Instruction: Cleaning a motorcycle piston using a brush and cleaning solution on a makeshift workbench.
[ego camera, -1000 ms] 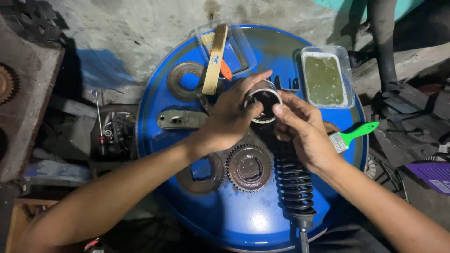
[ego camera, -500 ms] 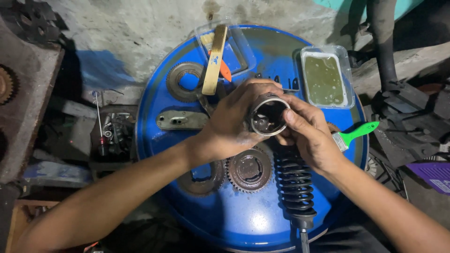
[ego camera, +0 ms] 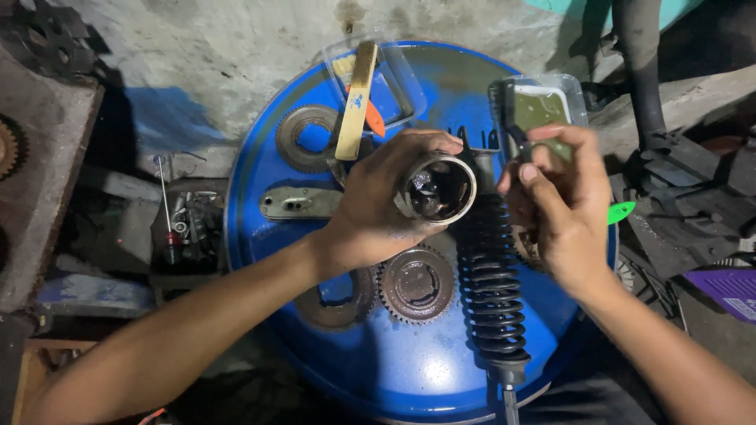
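Gripping a shiny round metal cup [ego camera: 438, 189] over the middle of the blue drum top [ego camera: 409, 362], the left hand [ego camera: 376, 206] waits while the right hand [ego camera: 557, 203] pinches a green-handled brush [ego camera: 516, 142], its bristles not yet inside the cup.

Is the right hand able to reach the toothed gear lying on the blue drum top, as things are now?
Probably yes. The right hand hovers above the black coil spring, which lies between it and the toothed gear; nothing covers the gear, so the hand should be able to pass over the spring.

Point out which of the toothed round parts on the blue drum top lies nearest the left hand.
The toothed gear lies just below the left hand, beside the black coil spring. The flat ring lies farther up by the brush.
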